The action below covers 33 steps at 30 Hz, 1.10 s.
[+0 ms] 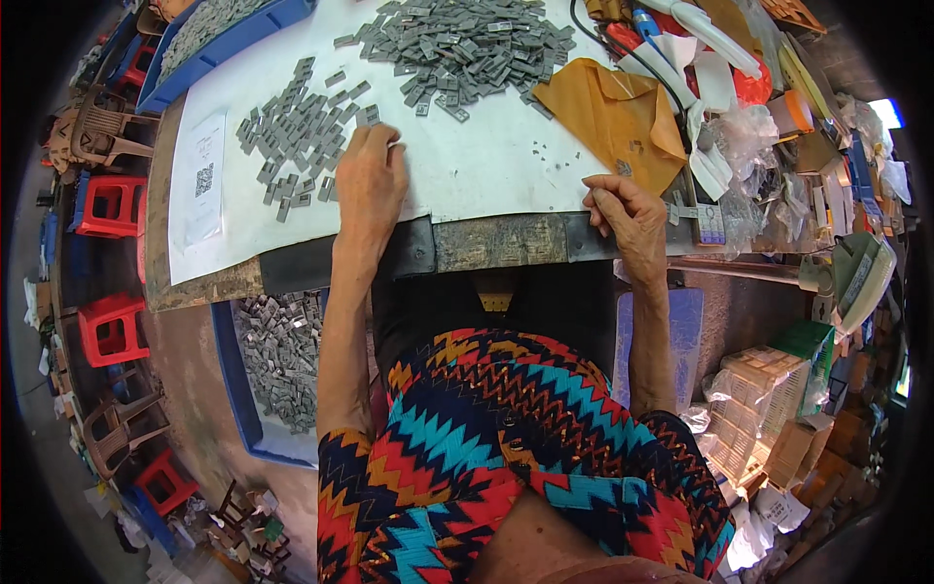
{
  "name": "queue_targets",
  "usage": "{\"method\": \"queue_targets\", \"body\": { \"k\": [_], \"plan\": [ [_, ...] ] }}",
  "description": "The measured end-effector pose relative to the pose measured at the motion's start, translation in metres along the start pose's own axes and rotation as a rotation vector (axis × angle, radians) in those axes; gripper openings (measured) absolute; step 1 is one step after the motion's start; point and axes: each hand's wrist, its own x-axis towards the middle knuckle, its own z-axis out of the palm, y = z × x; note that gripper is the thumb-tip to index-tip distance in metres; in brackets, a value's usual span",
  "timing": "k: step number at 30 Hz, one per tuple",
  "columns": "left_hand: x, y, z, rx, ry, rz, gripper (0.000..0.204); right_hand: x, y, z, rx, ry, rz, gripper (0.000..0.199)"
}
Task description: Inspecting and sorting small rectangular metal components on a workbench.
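My left hand (373,180) reaches onto the white sheet on the bench, its fingers bent and closed around the near edge of a small grey rectangular part (368,115). Just left of it, many like parts lie spread flat in a loose layer (302,131). Farther back, a big heap of the same grey parts (462,44) covers the sheet. My right hand (628,209) is at the bench's front edge with curled fingers, thumb near the index finger. What it holds, if anything, is too small to make out. Tiny dark bits (555,156) lie just beyond it.
A brown paper sheet (623,117) and cluttered plastic bags (744,146) lie at right. A blue tray of grey parts (209,39) stands back left; another blue bin (238,389) is below the bench. A printed paper (204,180) lies left. Red stools (112,206) stand beyond.
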Motion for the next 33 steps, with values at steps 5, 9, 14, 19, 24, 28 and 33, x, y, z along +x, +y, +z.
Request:
{"method": "queue_targets", "body": {
  "k": [5, 9, 14, 19, 24, 28, 33],
  "plan": [
    [0.035, -0.007, 0.034, 0.009, -0.014, -0.002, 0.019, -0.002, 0.001, -0.002, -0.013, -0.002, 0.002, 0.017],
    [0.050, -0.018, 0.050, 0.083, 0.033, 0.063, 0.023, -0.004, 0.001, -0.006, -0.039, -0.004, 0.008, 0.017],
    [0.052, -0.020, 0.053, 0.146, -0.011, 0.046, 0.025, -0.004, 0.005, -0.007, -0.049, -0.009, 0.017, 0.017],
    [0.048, -0.011, 0.048, 0.059, -0.090, 0.044, 0.024, -0.005, 0.006, -0.007, -0.036, -0.014, 0.018, 0.017],
    [0.032, -0.003, 0.045, -0.047, -0.126, 0.035, 0.022, -0.007, 0.006, -0.006, -0.043, -0.015, 0.012, 0.017],
    [0.022, 0.005, 0.039, -0.087, -0.171, 0.074, 0.022, -0.008, 0.005, -0.009, -0.035, -0.008, 0.018, 0.017],
    [0.017, 0.009, 0.032, -0.224, -0.170, -0.010, 0.021, -0.006, -0.001, -0.012, -0.025, 0.023, 0.008, 0.016]
  ]
}}
